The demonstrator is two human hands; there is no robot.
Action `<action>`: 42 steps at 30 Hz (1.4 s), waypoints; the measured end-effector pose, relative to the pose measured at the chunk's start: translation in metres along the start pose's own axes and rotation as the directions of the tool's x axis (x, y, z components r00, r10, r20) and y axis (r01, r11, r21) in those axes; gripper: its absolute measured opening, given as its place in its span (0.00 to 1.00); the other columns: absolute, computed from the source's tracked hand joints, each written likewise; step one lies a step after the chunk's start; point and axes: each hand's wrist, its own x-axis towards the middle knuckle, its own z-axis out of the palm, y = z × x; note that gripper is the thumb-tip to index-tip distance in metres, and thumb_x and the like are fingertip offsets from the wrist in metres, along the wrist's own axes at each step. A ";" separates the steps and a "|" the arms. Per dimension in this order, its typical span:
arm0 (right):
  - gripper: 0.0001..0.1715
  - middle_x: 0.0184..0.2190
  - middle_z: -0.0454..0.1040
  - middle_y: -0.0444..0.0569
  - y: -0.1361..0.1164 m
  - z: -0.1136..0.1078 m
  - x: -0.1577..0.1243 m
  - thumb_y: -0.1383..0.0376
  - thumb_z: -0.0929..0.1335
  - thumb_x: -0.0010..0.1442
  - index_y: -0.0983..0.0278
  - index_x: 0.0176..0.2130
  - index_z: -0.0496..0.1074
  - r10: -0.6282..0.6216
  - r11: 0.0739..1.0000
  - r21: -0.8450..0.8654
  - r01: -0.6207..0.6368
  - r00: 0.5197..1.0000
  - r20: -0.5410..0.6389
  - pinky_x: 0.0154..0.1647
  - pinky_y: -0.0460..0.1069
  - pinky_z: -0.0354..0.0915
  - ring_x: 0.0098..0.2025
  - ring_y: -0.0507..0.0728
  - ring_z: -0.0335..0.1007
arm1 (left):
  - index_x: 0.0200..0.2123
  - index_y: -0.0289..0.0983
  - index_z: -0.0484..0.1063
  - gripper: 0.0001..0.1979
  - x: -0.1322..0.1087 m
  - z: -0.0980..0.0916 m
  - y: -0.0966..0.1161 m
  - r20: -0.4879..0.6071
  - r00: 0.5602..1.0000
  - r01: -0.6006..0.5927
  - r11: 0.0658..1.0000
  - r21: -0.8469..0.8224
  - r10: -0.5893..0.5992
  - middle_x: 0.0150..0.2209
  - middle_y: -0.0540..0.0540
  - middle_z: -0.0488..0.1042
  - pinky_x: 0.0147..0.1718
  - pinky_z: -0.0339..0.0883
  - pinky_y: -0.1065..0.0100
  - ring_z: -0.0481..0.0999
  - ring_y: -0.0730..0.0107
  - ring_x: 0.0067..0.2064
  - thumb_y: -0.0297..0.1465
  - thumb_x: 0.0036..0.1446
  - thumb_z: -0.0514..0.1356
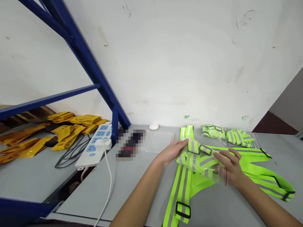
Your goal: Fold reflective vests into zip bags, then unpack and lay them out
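A clear zip bag (203, 160) packed with a folded neon-yellow reflective strap vest is held between both hands above the table. My left hand (174, 151) grips the bag's left end, thumb along its upper edge. My right hand (230, 165) holds the right end near the red zip line, fingers bent over the plastic; its thumb shows partly through the film. Beneath the bag lies a loose neon-yellow reflective strap vest (182, 186) with grey stripes and black buckles, spread to both sides and partly hidden by the bag and right hand.
Two filled bags (213, 131) of neon strap lie by the wall. A flat clear bag (158, 141) and a white round object (154, 126) are left of them. A power strip (94, 148), white cable (110, 176), blue frame (90, 63) and yellow packets (68, 132) occupy the left.
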 end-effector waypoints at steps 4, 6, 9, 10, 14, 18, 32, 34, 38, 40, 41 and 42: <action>0.14 0.40 0.78 0.41 -0.003 -0.001 0.003 0.70 0.64 0.62 0.53 0.46 0.68 -0.014 1.000 0.020 0.014 1.000 0.018 0.56 0.55 0.57 0.47 0.55 0.66 | 0.31 0.35 0.77 0.20 0.004 0.000 -0.003 -0.129 0.988 -0.076 0.993 0.090 0.087 0.27 0.44 0.78 0.35 0.70 0.63 0.77 0.59 0.33 0.48 0.54 0.60; 0.11 0.42 0.78 0.41 -0.005 -0.001 0.006 0.71 0.65 0.61 0.54 0.40 0.68 -0.038 0.999 0.029 0.038 0.999 0.010 0.56 0.55 0.57 0.47 0.55 0.65 | 0.27 0.35 0.76 0.19 0.007 0.001 -0.007 -0.230 0.958 -0.134 0.978 0.162 0.169 0.22 0.46 0.75 0.30 0.68 0.64 0.76 0.60 0.29 0.46 0.53 0.61; 0.11 0.44 0.77 0.41 -0.006 0.000 0.008 0.73 0.68 0.58 0.56 0.31 0.65 -0.078 0.997 0.014 0.077 0.997 0.023 0.56 0.56 0.57 0.50 0.56 0.63 | 0.24 0.36 0.73 0.20 0.013 -0.001 -0.012 -0.357 0.884 -0.170 0.919 0.354 0.301 0.20 0.47 0.73 0.27 0.65 0.66 0.73 0.63 0.26 0.47 0.54 0.58; 0.12 0.45 0.77 0.41 -0.005 0.000 0.008 0.74 0.68 0.56 0.57 0.30 0.64 -0.089 0.996 0.003 0.089 0.995 0.034 0.56 0.56 0.57 0.52 0.56 0.63 | 0.24 0.36 0.72 0.20 0.014 -0.003 -0.012 -0.388 0.856 -0.166 0.893 0.418 0.341 0.20 0.48 0.73 0.27 0.65 0.66 0.72 0.64 0.25 0.47 0.56 0.56; 0.14 0.49 0.76 0.43 0.000 0.002 0.007 0.75 0.68 0.55 0.59 0.27 0.63 -0.101 0.994 -0.030 0.102 0.994 0.051 0.57 0.58 0.58 0.57 0.58 0.62 | 0.23 0.39 0.66 0.20 0.016 -0.013 -0.008 -0.453 0.769 -0.124 0.800 0.586 0.451 0.22 0.49 0.72 0.29 0.62 0.67 0.71 0.65 0.27 0.43 0.61 0.48; 0.13 0.52 0.75 0.48 0.003 0.001 0.010 0.77 0.64 0.59 0.60 0.28 0.64 -0.104 0.994 0.038 0.099 0.986 0.129 0.57 0.60 0.62 0.60 0.60 0.63 | 0.24 0.41 0.63 0.18 0.011 -0.026 -0.001 -0.492 0.700 -0.032 0.711 0.702 0.517 0.19 0.51 0.67 0.29 0.59 0.67 0.69 0.64 0.26 0.41 0.63 0.46; 0.24 0.41 0.79 0.53 0.019 -0.016 0.006 0.82 0.61 0.47 0.60 0.38 0.69 0.118 0.992 0.033 -0.119 0.993 0.029 0.36 0.51 0.74 0.45 0.60 0.77 | 0.50 0.36 0.68 0.18 -0.019 -0.142 0.034 -0.590 0.415 0.436 0.417 0.797 0.693 0.55 0.30 0.67 0.53 0.55 0.47 0.62 0.41 0.58 0.37 0.61 0.52; 0.24 0.42 0.79 0.51 0.021 -0.015 0.003 0.81 0.61 0.47 0.59 0.39 0.69 0.137 0.991 -0.004 -0.137 0.990 0.036 0.32 0.50 0.73 0.44 0.60 0.77 | 0.58 0.32 0.62 0.23 -0.006 -0.132 0.012 -0.428 0.615 0.350 0.258 0.901 0.662 0.61 0.28 0.60 0.59 0.48 0.45 0.57 0.45 0.63 0.37 0.64 0.46; 0.22 0.43 0.78 0.49 0.024 -0.013 -0.004 0.80 0.61 0.48 0.60 0.39 0.69 0.176 0.984 -0.049 -0.174 0.983 0.049 0.31 0.48 0.72 0.44 0.59 0.77 | 0.59 0.39 0.64 0.26 0.016 -0.108 -0.034 -0.309 0.826 0.242 0.198 0.950 0.471 0.63 0.37 0.62 0.61 0.48 0.43 0.56 0.47 0.65 0.45 0.64 0.46; 0.22 0.43 0.78 0.50 0.024 -0.013 -0.005 0.81 0.61 0.48 0.62 0.39 0.69 0.200 0.978 -0.064 -0.196 0.977 0.072 0.31 0.47 0.72 0.44 0.59 0.77 | 0.63 0.44 0.59 0.30 0.020 -0.101 -0.046 -0.302 0.870 0.245 0.189 0.951 0.390 0.67 0.40 0.54 0.60 0.41 0.35 0.50 0.44 0.68 0.50 0.63 0.45; 0.21 0.43 0.78 0.50 0.024 -0.013 -0.005 0.81 0.61 0.48 0.62 0.38 0.69 0.203 0.978 -0.064 -0.198 0.976 0.083 0.31 0.47 0.71 0.44 0.59 0.77 | 0.65 0.47 0.56 0.32 0.020 -0.099 -0.049 -0.309 0.887 0.263 0.174 0.949 0.344 0.69 0.42 0.50 0.59 0.37 0.32 0.46 0.42 0.69 0.52 0.62 0.43; 0.21 0.43 0.78 0.50 0.024 -0.013 -0.005 0.81 0.61 0.48 0.63 0.38 0.69 0.199 0.979 -0.060 -0.194 0.975 0.096 0.30 0.47 0.71 0.44 0.59 0.77 | 0.66 0.49 0.52 0.33 0.020 -0.097 -0.049 -0.319 0.898 0.285 0.153 0.946 0.303 0.70 0.43 0.45 0.59 0.33 0.29 0.42 0.42 0.69 0.54 0.62 0.41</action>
